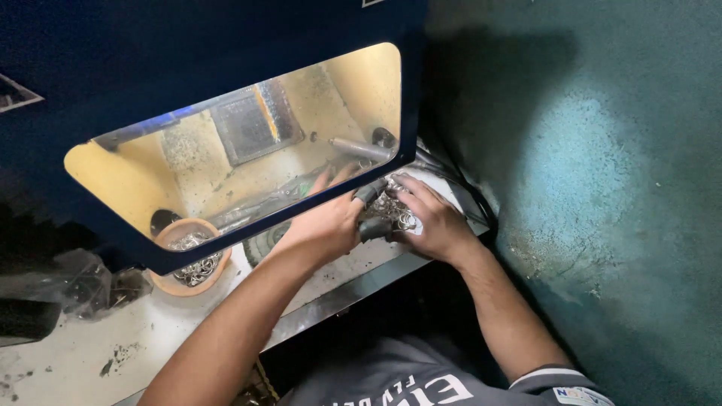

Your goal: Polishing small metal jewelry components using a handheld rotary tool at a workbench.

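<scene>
Rings: a heap of small shiny metal rings point(397, 214) lies between the fingertips of both hands, on the pale, grimy bench top point(68, 353) just under the lower edge of the machine's guard.
Left hand: the left hand point(323, 225) is curled, its fingers wearing dark rubber fingertip covers point(370, 191) that touch the near side of the heap; whether they pinch any ring cannot be told.
Right hand: the right hand point(430, 219) lies palm down with fingers spread and bent over the far side of the heap, resting on the rings.
Guard: a dark blue machine hood with a yellow-tinted transparent window point(233, 143) hangs just above the fingers.
Bowl: a round terracotta-coloured bowl point(192, 259) holding more rings stands well left of the left fingers.
</scene>
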